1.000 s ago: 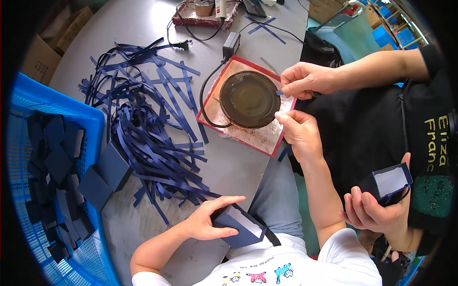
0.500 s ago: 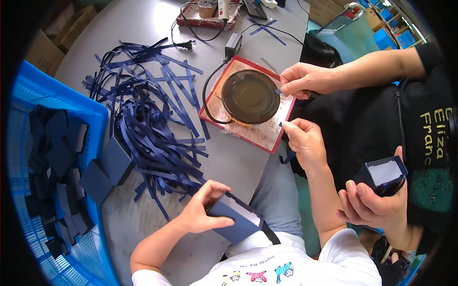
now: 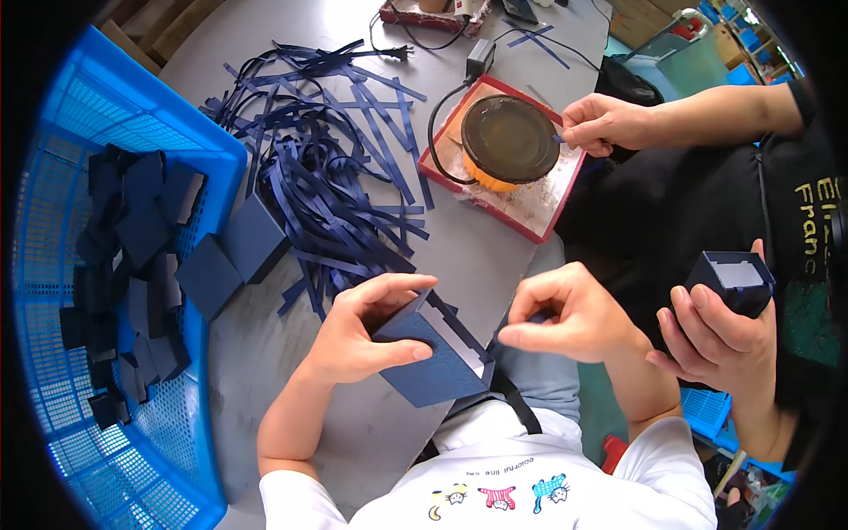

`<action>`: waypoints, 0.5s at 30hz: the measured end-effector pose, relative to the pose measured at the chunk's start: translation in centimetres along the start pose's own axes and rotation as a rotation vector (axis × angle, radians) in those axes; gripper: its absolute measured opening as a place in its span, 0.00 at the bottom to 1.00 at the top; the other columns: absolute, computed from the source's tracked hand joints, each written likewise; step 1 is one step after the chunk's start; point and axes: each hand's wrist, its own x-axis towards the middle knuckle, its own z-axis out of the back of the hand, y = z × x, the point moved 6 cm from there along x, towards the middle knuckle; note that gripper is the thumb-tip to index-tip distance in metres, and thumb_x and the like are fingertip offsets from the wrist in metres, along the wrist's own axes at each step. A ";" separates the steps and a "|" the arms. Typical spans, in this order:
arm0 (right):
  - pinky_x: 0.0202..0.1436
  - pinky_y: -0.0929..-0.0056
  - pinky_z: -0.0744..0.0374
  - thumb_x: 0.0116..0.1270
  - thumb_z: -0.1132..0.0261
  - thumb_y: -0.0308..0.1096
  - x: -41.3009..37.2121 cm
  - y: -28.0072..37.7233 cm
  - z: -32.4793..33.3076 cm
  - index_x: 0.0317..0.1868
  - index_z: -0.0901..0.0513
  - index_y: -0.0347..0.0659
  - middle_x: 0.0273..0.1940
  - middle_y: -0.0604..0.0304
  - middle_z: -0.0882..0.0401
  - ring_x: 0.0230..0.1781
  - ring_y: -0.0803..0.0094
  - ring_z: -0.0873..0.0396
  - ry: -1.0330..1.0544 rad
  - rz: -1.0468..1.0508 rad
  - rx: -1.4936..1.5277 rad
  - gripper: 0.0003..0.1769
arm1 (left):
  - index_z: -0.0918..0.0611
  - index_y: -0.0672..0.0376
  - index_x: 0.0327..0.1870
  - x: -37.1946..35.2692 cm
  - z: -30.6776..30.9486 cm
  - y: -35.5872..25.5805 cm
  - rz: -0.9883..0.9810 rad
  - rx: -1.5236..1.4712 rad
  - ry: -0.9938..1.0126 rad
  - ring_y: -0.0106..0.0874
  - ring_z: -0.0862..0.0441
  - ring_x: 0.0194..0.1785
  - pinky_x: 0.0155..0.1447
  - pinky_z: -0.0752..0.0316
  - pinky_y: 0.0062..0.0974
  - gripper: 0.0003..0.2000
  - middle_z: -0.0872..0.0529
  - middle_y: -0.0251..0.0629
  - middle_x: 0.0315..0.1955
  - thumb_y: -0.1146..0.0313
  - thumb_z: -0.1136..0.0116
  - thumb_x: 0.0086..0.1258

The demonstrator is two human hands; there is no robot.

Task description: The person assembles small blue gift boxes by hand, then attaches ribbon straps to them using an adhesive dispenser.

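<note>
My left hand [image 3: 367,331] is wrapped around a dark blue box [image 3: 437,353], its pale opening tilted up toward my right hand. My right hand [image 3: 579,314] is closed in a pinch just right of the box, apart from it. Between its fingers a bit of dark blue ribbon [image 3: 541,315] shows; most of that ribbon is hidden. Beyond my hands, a round pot [image 3: 511,137] of brownish liquid stands on a red-rimmed board [image 3: 539,208]. A large tangle of dark blue ribbons [image 3: 327,212] lies on the table beyond my left hand.
On the left a blue plastic basket [image 3: 199,141] holds several dark blue boxes [image 3: 146,234]. Another open box [image 3: 252,238] rests by its rim. At right a co-worker's hand [image 3: 609,124] pinches a ribbon end at the pot; the other hand [image 3: 720,344] holds a box [image 3: 731,276].
My right hand has drawn back from the board's edge toward the box, bringing the ribbon. My left hand and box have risen slightly in view. The whole view has shifted.
</note>
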 end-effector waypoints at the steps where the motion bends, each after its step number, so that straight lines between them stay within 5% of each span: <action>1: 0.22 0.85 0.35 0.56 0.33 0.29 -0.1 0.4 -0.5 0.25 0.20 0.34 0.18 0.68 0.25 0.19 0.87 0.33 0.027 0.027 -0.097 0.07 | 0.26 0.67 0.54 -0.1 -0.1 -0.2 -0.036 0.036 0.005 0.22 0.22 0.44 0.52 0.28 0.19 0.29 0.18 0.38 0.40 0.73 0.28 0.49; 9: 0.22 0.78 0.31 0.54 0.35 0.33 -0.3 1.2 -2.7 0.22 0.21 0.32 0.18 0.58 0.23 0.16 0.73 0.28 0.117 0.038 -0.312 0.11 | 0.24 0.69 0.52 -0.8 -0.7 -1.5 -0.082 0.123 0.032 0.24 0.21 0.44 0.52 0.28 0.20 0.28 0.18 0.40 0.41 0.73 0.27 0.46; 15: 0.19 0.80 0.34 0.54 0.34 0.30 -0.4 0.9 -3.1 0.22 0.21 0.34 0.18 0.59 0.23 0.15 0.76 0.28 0.110 0.121 -0.359 0.09 | 0.24 0.69 0.51 -0.9 -0.9 -1.7 -0.103 0.139 0.045 0.24 0.21 0.43 0.51 0.27 0.20 0.28 0.18 0.41 0.40 0.72 0.27 0.46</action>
